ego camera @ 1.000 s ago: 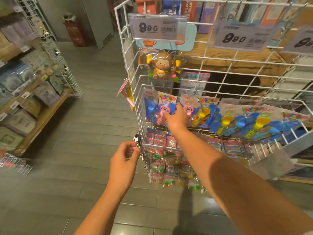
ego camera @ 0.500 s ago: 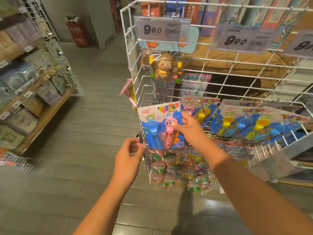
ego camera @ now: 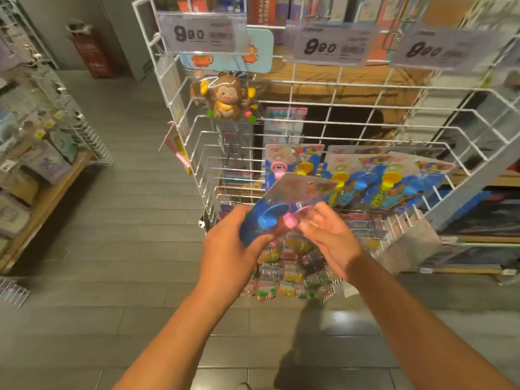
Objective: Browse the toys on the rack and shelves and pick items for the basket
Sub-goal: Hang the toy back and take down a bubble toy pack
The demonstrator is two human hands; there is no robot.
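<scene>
Both hands hold one toy card (ego camera: pixel 284 212) in front of the wire rack (ego camera: pixel 351 128): the left hand (ego camera: pixel 228 249) has its grip closed on the card's near left edge, and the right hand (ego camera: pixel 329 235) pinches its right side. Just under the grip hang small candy packs (ego camera: pixel 287 274). Past the grip, more toy cards (ego camera: pixel 380 178) lie in the rack, and higher up hangs a monkey toy (ego camera: pixel 228 98) under the price tags (ego camera: pixel 201 33).

2 bare forearms in view, no sleeves to the frame edge. Left hand (ego camera: pixel 229 250) and right hand (ego camera: pixel 332 242): no rings, watch, gloves or bands visible. Fingers blurred; nails not discernible.
</scene>
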